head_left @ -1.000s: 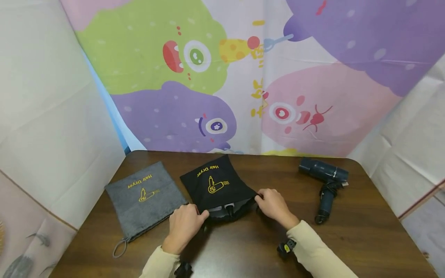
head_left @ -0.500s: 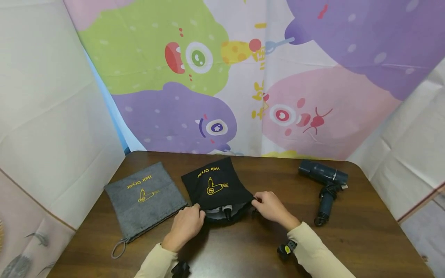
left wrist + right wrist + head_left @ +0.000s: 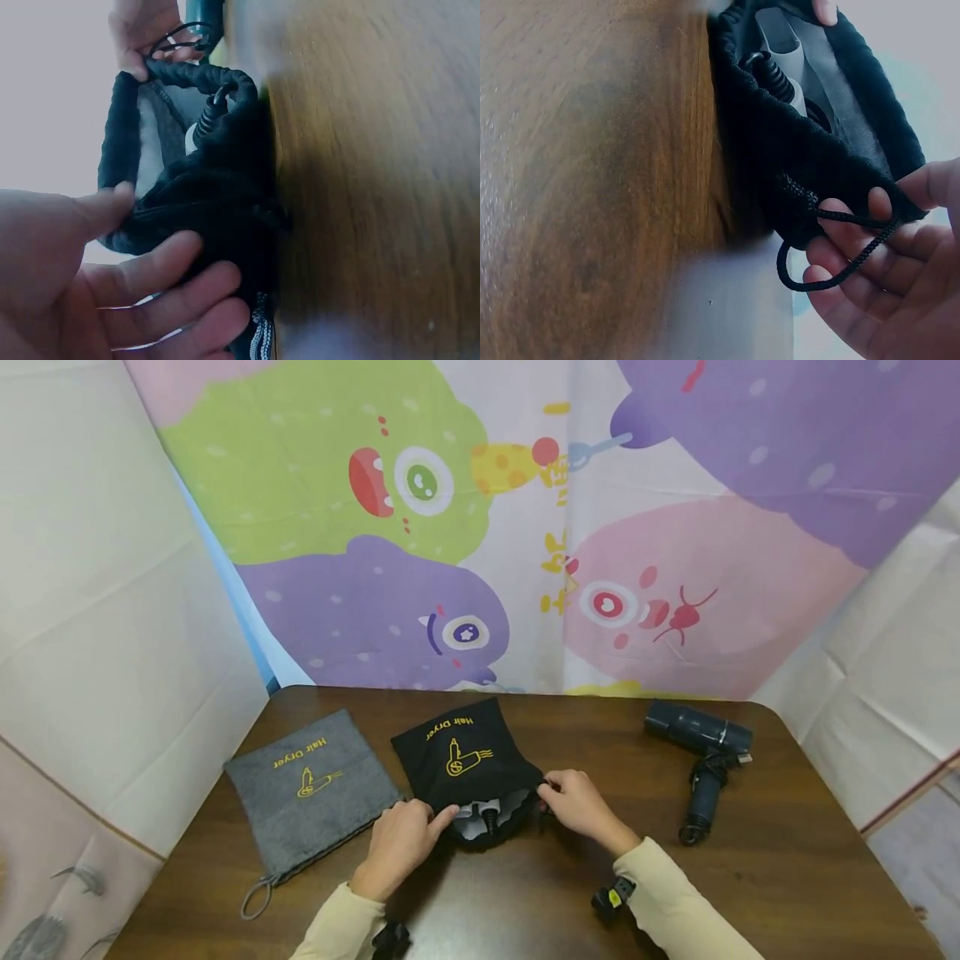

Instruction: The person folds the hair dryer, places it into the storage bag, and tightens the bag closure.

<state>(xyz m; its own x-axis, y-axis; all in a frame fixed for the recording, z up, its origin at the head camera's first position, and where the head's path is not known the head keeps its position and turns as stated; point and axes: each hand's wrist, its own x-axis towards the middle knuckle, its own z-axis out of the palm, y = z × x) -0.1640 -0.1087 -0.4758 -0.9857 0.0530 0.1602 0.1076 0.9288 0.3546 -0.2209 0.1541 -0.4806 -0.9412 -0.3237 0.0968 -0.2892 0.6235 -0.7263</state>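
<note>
A black drawstring bag (image 3: 468,756) printed "Hair Dryer" in yellow lies mid-table, its mouth facing the person. My left hand (image 3: 401,839) holds the mouth's left corner, thumb on the rim (image 3: 118,157) and fingers against the outer cloth. At the opposite corner my right hand (image 3: 581,806) pinches the rim between thumb and fingers. A loop of black drawstring (image 3: 817,285) hangs across the right fingers. Inside the gaping mouth shows a whitish item (image 3: 784,37) with a black ribbed cord end (image 3: 776,79); the cloth hides the rest of it.
To the left lies a flat grey bag (image 3: 318,793), also printed "Hair Dryer", with a cord loop (image 3: 257,897) at its near corner. A dark blue hair dryer (image 3: 701,731), cord wound round its handle, lies on the right of the brown table (image 3: 525,910).
The hands have come closer together, mainly the right one moving left. The bag's mouth has gone from a flatter slit to a rounder opening, showing more of what is inside.
</note>
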